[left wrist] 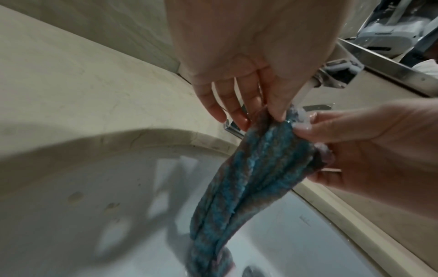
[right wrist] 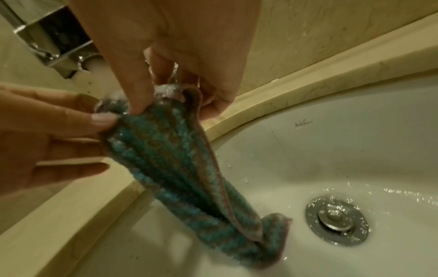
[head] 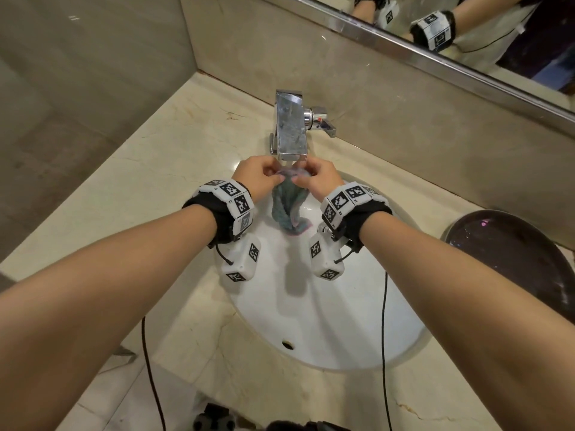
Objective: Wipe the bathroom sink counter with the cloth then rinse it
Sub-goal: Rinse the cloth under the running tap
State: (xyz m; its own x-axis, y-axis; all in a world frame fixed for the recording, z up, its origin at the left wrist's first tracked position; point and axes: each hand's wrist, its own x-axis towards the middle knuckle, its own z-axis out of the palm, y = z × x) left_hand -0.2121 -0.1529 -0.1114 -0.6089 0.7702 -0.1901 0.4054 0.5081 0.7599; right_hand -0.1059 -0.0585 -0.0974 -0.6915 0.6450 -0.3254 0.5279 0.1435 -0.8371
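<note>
A wet blue-green cloth [head: 287, 206] with a pink edge hangs bunched under the chrome faucet [head: 291, 129]. Its lower end lies folded on the white sink basin [head: 326, 321]. My left hand [head: 272, 175] pinches the cloth's top left corner between thumb and fingers [left wrist: 277, 110]. My right hand [head: 301, 179] pinches the top right part of the cloth [right wrist: 166, 159], thumb in front. Water [right wrist: 97, 75] runs from the spout onto the top fold between both hands. The beige marble counter [head: 155, 181] surrounds the basin.
The faucet lever [head: 323, 124] sticks out to the right of the spout. A dark round bowl [head: 513, 253] stands on the counter at the right. The metal drain [right wrist: 336, 219] sits in the basin beside the cloth's end. A mirror [head: 466, 26] runs above the backsplash.
</note>
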